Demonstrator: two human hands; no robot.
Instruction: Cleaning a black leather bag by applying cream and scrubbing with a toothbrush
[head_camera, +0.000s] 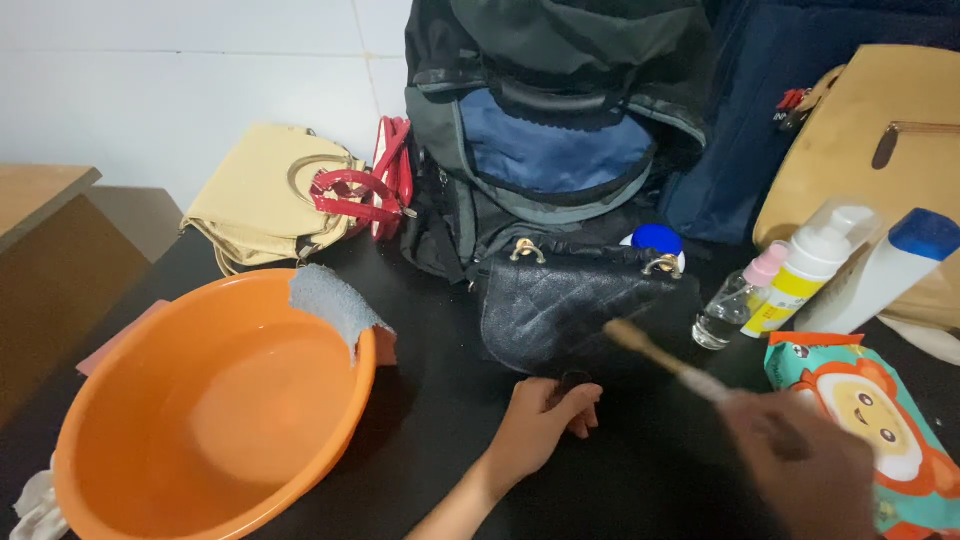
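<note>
A black quilted handbag (570, 305) with gold clasps lies on the dark table. My left hand (545, 420) rests at its near edge, fingers pinched on a small dark tab of the bag. My right hand (805, 470), blurred, grips a thin wooden-handled brush (660, 355) whose tip hovers over the bag's right side.
An orange basin (210, 400) with water and a grey cloth (335, 305) on its rim sits at left. A beige bag (265, 195), red purse (392, 175), large backpack (550, 130), spray bottle (730, 300), foam pump bottle (810, 265), white tube (885, 265) and wipes pack (875, 420) surround.
</note>
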